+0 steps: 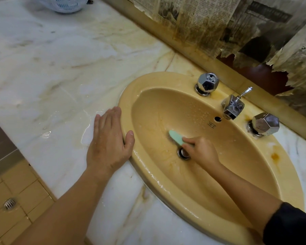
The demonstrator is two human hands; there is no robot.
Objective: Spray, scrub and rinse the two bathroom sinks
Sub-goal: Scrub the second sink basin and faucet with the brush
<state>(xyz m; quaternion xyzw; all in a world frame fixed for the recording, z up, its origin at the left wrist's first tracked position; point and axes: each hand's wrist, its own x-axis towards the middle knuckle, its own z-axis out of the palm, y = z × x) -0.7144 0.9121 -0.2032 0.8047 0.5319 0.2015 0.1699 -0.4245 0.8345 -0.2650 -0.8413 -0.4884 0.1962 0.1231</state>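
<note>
Two hands at the yellow sink

Our right hand (200, 150) curls round a green scrub brush (176, 137), its head down on the basin floor just beside the drain (183, 153). Our left hand (108, 138) lies flat with fingers straight on the wet marble counter (48, 71), thumb on the rim of the sink (129, 96). Beyond stand a chrome spout (232, 106) between two faceted taps (207, 83), then torn newspaper (210, 18) on the wall and a pale basket (65, 4) far left.

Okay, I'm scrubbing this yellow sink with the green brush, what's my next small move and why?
Probably sweep the brush in your right hand toward the brownish streaks on the sink wall left of the drain; they still look dirty. Leave your left hand bracing on the rim.
</note>
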